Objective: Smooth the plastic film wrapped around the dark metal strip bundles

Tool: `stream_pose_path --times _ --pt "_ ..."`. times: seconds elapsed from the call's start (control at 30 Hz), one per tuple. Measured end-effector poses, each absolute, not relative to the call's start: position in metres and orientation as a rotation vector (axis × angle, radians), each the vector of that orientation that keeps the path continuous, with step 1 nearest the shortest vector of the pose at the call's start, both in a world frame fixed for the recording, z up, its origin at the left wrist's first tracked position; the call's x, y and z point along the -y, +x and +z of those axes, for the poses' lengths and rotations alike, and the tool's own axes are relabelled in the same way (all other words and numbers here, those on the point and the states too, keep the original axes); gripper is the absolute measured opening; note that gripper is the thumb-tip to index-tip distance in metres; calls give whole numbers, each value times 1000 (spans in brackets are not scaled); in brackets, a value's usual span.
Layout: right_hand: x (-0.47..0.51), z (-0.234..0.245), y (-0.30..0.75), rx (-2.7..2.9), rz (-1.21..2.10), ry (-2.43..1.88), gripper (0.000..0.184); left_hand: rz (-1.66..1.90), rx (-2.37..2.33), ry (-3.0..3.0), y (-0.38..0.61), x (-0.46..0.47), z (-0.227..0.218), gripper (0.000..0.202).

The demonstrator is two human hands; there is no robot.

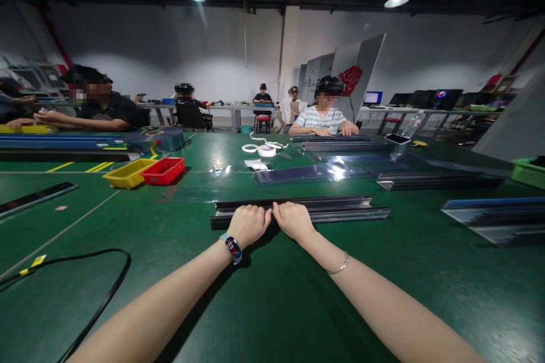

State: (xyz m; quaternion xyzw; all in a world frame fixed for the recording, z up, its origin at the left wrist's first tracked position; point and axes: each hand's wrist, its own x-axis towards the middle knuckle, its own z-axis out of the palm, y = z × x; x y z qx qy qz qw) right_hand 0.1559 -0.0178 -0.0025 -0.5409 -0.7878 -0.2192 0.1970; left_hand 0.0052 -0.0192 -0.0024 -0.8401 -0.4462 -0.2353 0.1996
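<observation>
Fingers [260,214] apparently around dark strip [340,208], mid-length

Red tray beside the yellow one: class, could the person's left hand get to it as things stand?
Probably yes. Nothing bulky lies on the green table between the left hand and the red tray, though that hand is curled on the dark strip and must let go.

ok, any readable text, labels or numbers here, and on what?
None readable.
White panel: dark characters, too blurred.
Smartwatch: screen too small.
Blue monitor: blurred.
Dark metal strip in left hand and right hand: no marking visible.
</observation>
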Motion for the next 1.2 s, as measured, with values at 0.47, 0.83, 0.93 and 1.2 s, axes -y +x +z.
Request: stream_pose_path --times 0.47,0.83,0.93,1.2 --pt "13 -1 154 2199 -556 -1535 48 -624 1233 -2380 7 10 0 44" --pt "12 -1 151 2211 -547 -1573 49 -680 1258 -2384 7 10 0 44" --pt "14 0 150 2196 -560 -1585 49 -714 1258 -2375 7 12 0 44" --pt "14 -2 155 2094 -647 -1628 48 -728 1276 -2304 3 13 -2 44"
